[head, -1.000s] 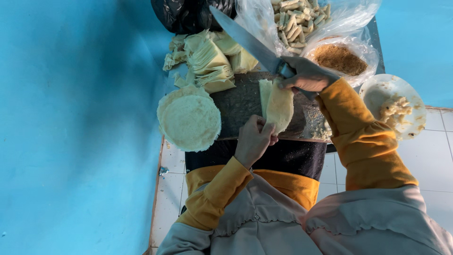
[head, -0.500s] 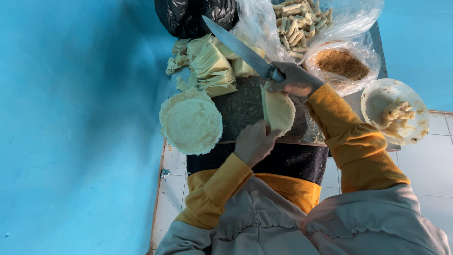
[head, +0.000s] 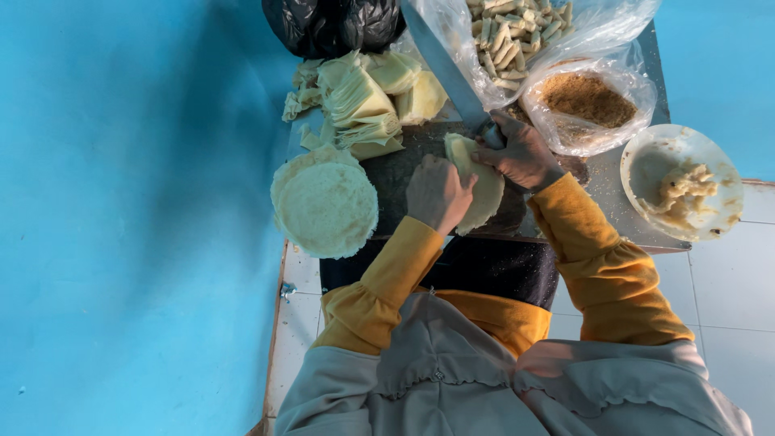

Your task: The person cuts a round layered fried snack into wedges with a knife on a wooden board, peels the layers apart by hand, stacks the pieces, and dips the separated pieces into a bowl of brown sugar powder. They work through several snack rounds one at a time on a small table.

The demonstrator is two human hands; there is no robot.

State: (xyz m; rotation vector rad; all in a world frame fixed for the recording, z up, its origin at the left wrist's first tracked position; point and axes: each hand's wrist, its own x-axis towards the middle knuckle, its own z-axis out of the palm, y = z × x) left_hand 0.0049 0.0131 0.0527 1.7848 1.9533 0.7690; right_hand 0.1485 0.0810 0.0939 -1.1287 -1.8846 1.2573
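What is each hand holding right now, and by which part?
The right hand grips a large knife by its handle, blade pointing away. The left hand presses on the near edge of a folded pale wrapper on the dark board.

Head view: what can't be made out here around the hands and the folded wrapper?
- Knife: the tip is cut off by the top edge; the handle is hidden inside the right hand.
- Folded wrapper: its left part is covered by the left hand; whether it is cut through cannot be told.
- Left hand fingertips: curled under, out of sight.
- Black bag: cut off at the top; contents hidden.
- Bowl: its pale contents are too small to identify.
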